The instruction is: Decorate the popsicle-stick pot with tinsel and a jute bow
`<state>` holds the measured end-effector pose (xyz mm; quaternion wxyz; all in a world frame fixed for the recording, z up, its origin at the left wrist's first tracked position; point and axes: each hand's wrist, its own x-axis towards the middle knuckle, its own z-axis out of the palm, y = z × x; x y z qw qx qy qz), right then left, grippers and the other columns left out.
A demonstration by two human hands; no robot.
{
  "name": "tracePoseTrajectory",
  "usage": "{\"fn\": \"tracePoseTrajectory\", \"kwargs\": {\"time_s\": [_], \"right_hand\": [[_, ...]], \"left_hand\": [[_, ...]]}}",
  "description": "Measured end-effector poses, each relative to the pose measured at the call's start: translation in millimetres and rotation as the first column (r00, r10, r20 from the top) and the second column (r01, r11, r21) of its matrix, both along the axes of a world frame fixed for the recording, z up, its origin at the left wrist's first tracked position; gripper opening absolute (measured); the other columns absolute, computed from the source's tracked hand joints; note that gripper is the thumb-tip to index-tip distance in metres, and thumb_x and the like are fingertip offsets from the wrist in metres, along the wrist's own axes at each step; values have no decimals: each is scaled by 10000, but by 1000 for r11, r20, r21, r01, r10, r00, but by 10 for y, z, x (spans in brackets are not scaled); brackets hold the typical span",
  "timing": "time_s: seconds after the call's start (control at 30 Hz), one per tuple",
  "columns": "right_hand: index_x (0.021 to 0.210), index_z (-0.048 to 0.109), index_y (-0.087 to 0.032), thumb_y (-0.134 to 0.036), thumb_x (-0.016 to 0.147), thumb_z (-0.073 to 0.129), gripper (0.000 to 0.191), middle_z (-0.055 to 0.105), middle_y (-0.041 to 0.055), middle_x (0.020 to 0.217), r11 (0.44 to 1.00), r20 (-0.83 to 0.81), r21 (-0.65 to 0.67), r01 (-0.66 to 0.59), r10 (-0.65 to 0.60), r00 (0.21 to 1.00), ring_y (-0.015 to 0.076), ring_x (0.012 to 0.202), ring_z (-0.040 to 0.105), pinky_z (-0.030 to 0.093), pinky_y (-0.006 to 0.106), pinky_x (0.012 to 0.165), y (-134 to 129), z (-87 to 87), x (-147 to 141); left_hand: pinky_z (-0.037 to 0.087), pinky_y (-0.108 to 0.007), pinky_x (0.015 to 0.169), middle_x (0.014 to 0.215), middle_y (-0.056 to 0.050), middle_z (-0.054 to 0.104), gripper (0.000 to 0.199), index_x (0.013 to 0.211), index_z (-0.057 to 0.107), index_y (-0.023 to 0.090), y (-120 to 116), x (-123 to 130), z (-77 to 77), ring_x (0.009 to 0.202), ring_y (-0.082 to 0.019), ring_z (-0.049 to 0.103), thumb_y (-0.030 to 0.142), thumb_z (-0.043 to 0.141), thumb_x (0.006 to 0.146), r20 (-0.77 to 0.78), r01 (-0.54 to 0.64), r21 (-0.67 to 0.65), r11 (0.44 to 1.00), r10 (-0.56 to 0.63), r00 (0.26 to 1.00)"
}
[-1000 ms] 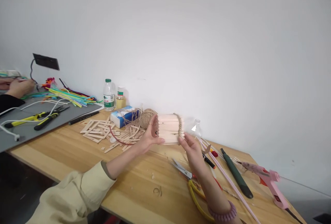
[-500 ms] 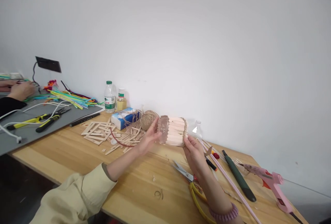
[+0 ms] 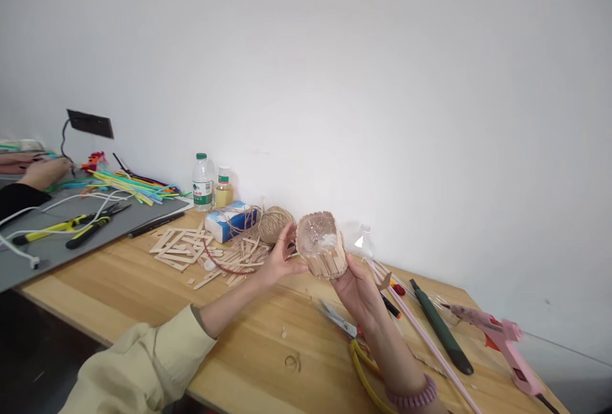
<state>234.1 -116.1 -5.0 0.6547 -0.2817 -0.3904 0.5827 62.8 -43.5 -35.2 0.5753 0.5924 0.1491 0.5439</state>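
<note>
In the head view, my right hand (image 3: 358,288) grips a small cup (image 3: 327,262) from below and the right. Pale wooden sticks line the cup's outside, and its clear plastic end (image 3: 315,232) is tilted toward me. My left hand (image 3: 282,258) is at the cup's left side, thumb and fingers spread apart; whether the fingertips touch it is hard to tell. Below my right forearm lie scissors (image 3: 361,363) with yellow handles, partly hidden by the arm. Behind my left hand sits a ball of twine (image 3: 276,224).
Loose wooden sticks (image 3: 184,247), a tissue pack (image 3: 233,221) and two bottles, one a water bottle (image 3: 201,184), stand left. A pink glue gun (image 3: 502,337), green cutter-like tool (image 3: 442,331) and pink rod (image 3: 425,331) lie right. Another person's hand (image 3: 48,173) is at far left, near pliers (image 3: 95,226).
The cup has turned from side-on, so its clear plastic end now faces me. My left hand has loosened from its left end, fingers spreading; my right hand has shifted underneath.
</note>
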Motion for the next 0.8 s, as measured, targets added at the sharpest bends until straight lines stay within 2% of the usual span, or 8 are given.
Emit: {"fn": "tracePoseTrajectory", "kwargs": {"time_s": [0.2, 0.33, 0.4, 0.47, 0.6, 0.67, 0.73, 0.8], "right_hand": [[985, 666, -241, -428, 769, 622, 289, 687, 22, 1087, 999, 71, -37, -27, 30, 997, 211, 1077, 590, 433, 402, 974, -3, 12, -32], [1036, 644, -208, -607, 834, 404, 508, 648, 84, 1154, 1000, 210, -27, -2, 7, 978, 248, 1114, 565, 440, 435, 951, -5, 48, -73], [1100, 605, -184, -675, 837, 257, 656, 609, 129, 1197, 998, 297, -4, 56, -52, 953, 274, 1146, 536, 427, 474, 951, -13, 37, -95], [1201, 514, -196, -672, 830, 291, 643, 518, 136, 1294, 983, 383, 51, 178, -184, 905, 284, 1228, 449, 345, 509, 1014, -35, 6, -111], [1272, 376, -255, -455, 676, 713, 714, 269, 82, 1439, 877, 504, 290, 383, -480, 718, 250, 1361, 186, 90, 467, 1128, -118, -50, -134], [1251, 388, -251, -363, 657, 753, 706, 281, 94, 1403, 773, 579, 529, 350, -630, 518, 257, 1345, 211, 131, 482, 1117, -159, -59, -149], [1279, 351, -253, -332, 723, 705, 663, 299, 121, 1370, 640, 580, 734, 226, -765, 280, 274, 1315, 270, 235, 523, 1070, -182, -56, -163], [1329, 274, -262, -323, 768, 663, 686, 275, 144, 1382, 552, 534, 823, 135, -832, 149, 284, 1312, 278, 292, 544, 1032, -187, -44, -167]], "left_hand": [[199, -443, 1106, 1487, -150, 211, 1196, 1423, 132, 247, -106, -49, 78, 1355, -333, 221, 327, 853, 472, -98, -10, 136, 991, 24, 995], [244, -461, 1089, 1459, -187, 255, 1217, 1420, 86, 218, -179, -38, 81, 1325, -346, 285, 322, 850, 478, -132, -111, 196, 974, 139, 981], [323, -464, 1046, 1449, -199, 263, 1203, 1411, 75, 222, -200, -20, 81, 1293, -355, 340, 324, 842, 489, -120, -156, 158, 975, 175, 977], [382, -461, 1002, 1441, -205, 272, 1184, 1401, 76, 231, -220, -7, 91, 1268, -359, 378, 320, 835, 496, -107, -226, 132, 965, 241, 965], [407, -444, 985, 1429, -186, 290, 1135, 1389, 77, 259, -258, -2, 101, 1284, -337, 364, 299, 817, 529, -86, -369, 199, 908, 391, 916], [378, -453, 1011, 1420, -179, 297, 1110, 1387, 79, 262, -265, -6, 81, 1299, -328, 341, 296, 806, 549, -78, -418, 268, 868, 452, 889], [313, -476, 1053, 1417, -175, 293, 1095, 1386, 101, 255, -257, -14, 51, 1312, -329, 314, 290, 806, 549, -55, -483, 360, 798, 535, 843], [267, -490, 1076, 1412, -170, 293, 1086, 1385, 127, 249, -240, -25, 22, 1312, -331, 307, 282, 809, 540, -24, -526, 452, 720, 600, 800]]}}
